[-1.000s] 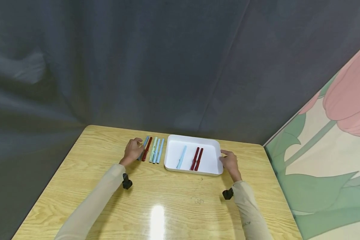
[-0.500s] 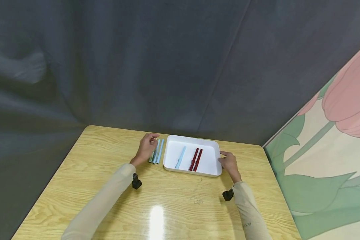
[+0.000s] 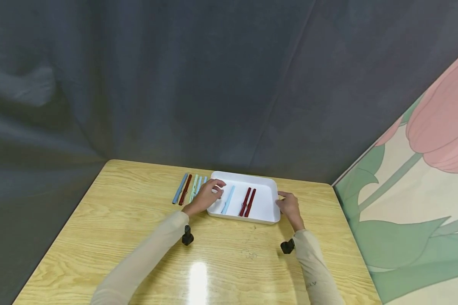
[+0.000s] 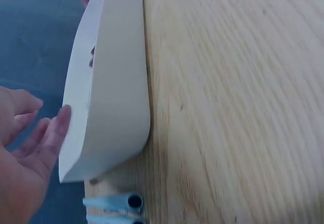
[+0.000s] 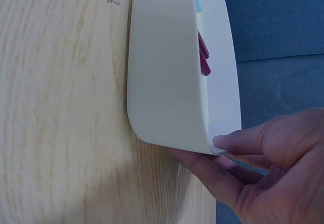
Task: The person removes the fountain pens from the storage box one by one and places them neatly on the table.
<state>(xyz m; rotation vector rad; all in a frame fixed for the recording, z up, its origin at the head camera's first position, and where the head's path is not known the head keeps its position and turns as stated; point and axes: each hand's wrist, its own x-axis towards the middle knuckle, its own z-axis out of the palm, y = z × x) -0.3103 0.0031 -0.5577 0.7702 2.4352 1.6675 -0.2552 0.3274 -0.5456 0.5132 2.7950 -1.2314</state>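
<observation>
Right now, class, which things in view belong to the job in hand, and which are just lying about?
Likely part of the job:
white tray, its rim pinched by the right grip
light blue pen and two dark red pens inside it
five pens left of it

Seemingly just there:
dark curtain
flower-patterned panel
faint marks on the table

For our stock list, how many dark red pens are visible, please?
3: two slender dark red pens in the white rectangular tray; one dark red pen left of the tray, on the wooden table.
</observation>
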